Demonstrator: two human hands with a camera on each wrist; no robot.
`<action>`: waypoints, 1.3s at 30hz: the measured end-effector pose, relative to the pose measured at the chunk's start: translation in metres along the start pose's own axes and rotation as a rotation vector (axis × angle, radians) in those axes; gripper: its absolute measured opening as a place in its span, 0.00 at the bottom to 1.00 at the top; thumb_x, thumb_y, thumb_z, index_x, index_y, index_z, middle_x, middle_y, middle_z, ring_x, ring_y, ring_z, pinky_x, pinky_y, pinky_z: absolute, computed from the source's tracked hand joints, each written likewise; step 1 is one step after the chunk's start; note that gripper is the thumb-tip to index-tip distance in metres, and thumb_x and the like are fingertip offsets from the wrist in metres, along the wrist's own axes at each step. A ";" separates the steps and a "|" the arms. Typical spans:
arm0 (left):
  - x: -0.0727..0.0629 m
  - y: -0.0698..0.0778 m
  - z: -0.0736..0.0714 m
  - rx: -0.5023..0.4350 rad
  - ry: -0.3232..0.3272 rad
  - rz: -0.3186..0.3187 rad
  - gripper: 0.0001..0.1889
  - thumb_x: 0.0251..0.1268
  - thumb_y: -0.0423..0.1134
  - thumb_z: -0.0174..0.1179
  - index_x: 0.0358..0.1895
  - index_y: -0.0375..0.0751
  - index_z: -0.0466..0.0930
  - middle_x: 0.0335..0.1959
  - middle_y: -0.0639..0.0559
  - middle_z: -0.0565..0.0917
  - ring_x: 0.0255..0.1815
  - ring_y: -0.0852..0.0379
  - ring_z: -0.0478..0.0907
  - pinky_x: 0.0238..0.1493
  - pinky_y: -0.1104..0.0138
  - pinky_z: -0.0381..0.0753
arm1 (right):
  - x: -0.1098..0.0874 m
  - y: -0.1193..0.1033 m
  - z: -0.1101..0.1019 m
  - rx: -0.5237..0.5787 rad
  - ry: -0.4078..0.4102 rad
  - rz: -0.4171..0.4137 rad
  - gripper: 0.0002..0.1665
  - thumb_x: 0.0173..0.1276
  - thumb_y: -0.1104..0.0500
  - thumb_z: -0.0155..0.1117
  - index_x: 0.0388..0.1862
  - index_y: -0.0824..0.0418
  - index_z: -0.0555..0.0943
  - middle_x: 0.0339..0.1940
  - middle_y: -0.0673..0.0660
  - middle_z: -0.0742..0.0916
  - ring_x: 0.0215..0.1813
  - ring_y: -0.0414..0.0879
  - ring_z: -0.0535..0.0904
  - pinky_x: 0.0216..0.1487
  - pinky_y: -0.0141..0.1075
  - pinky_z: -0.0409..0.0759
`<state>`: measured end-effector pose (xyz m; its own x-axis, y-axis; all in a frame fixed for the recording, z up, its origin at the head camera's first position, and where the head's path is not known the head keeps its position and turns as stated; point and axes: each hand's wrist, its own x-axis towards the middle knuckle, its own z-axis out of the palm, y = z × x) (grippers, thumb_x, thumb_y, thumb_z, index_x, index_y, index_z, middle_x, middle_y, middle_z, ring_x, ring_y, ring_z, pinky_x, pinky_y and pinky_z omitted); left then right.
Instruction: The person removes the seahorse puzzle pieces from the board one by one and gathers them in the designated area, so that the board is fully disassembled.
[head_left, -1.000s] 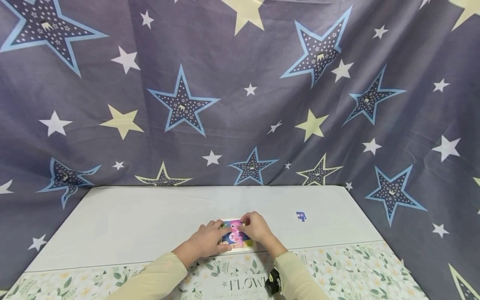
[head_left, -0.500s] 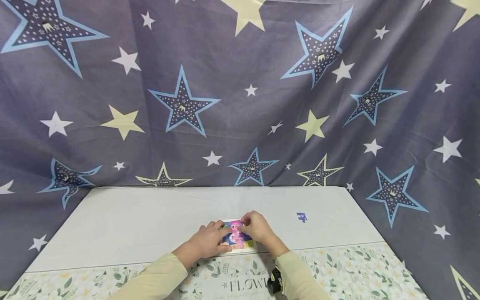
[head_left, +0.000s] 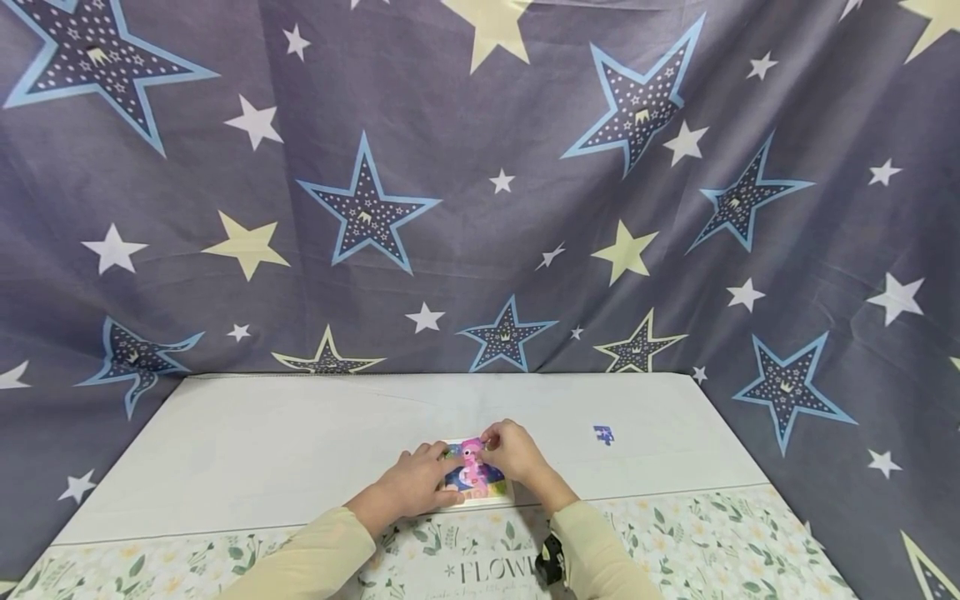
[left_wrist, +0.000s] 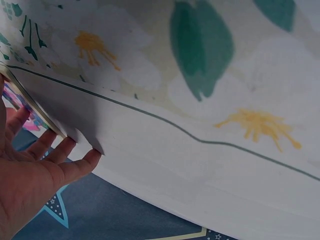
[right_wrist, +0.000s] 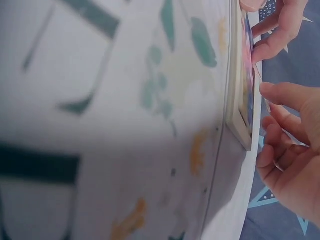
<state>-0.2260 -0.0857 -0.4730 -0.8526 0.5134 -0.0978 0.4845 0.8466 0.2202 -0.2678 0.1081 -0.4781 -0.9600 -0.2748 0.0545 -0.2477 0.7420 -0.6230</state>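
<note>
Table (head_left: 300, 442), star-print curtain (head_left: 480, 225) behind | puzzle board (head_left: 491, 502) flat on it | left hand (head_left: 411, 482): fingers spread, touching board's side | right hand (head_left: 517, 457): pinches thin piece (right_wrist: 268, 106) at board | piece probably light, stiffish, bendable; grip by edges

Left grip (head_left: 415, 481) lies spread — right grip (head_left: 516, 456) pinches nearby.
</note>
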 end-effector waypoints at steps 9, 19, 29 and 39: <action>0.002 -0.002 0.001 0.006 0.006 0.001 0.34 0.60 0.66 0.52 0.65 0.51 0.69 0.64 0.42 0.69 0.63 0.42 0.67 0.57 0.40 0.69 | -0.001 0.000 -0.004 0.007 0.017 -0.012 0.09 0.57 0.60 0.68 0.36 0.62 0.82 0.31 0.54 0.78 0.31 0.41 0.73 0.31 0.31 0.73; 0.000 0.000 -0.001 -0.016 0.012 0.006 0.33 0.60 0.64 0.53 0.65 0.50 0.70 0.62 0.42 0.70 0.61 0.42 0.68 0.57 0.39 0.69 | 0.000 0.003 -0.004 0.007 0.032 -0.003 0.10 0.58 0.59 0.69 0.37 0.63 0.82 0.31 0.53 0.79 0.32 0.42 0.73 0.33 0.32 0.74; 0.000 0.000 0.000 -0.024 -0.004 0.003 0.33 0.60 0.64 0.52 0.65 0.51 0.69 0.63 0.43 0.69 0.62 0.43 0.68 0.58 0.40 0.69 | -0.003 0.006 -0.005 0.009 0.040 -0.014 0.11 0.56 0.59 0.70 0.36 0.63 0.82 0.31 0.55 0.79 0.31 0.42 0.73 0.32 0.31 0.74; 0.001 0.000 0.000 -0.024 -0.003 0.007 0.33 0.61 0.64 0.52 0.65 0.51 0.69 0.63 0.43 0.69 0.62 0.43 0.68 0.58 0.41 0.69 | -0.005 0.009 -0.010 0.014 0.056 -0.015 0.12 0.57 0.57 0.70 0.37 0.63 0.82 0.31 0.55 0.79 0.31 0.42 0.73 0.28 0.30 0.72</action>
<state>-0.2266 -0.0850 -0.4730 -0.8486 0.5198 -0.0989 0.4857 0.8394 0.2439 -0.2668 0.1220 -0.4762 -0.9620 -0.2509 0.1076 -0.2609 0.7292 -0.6326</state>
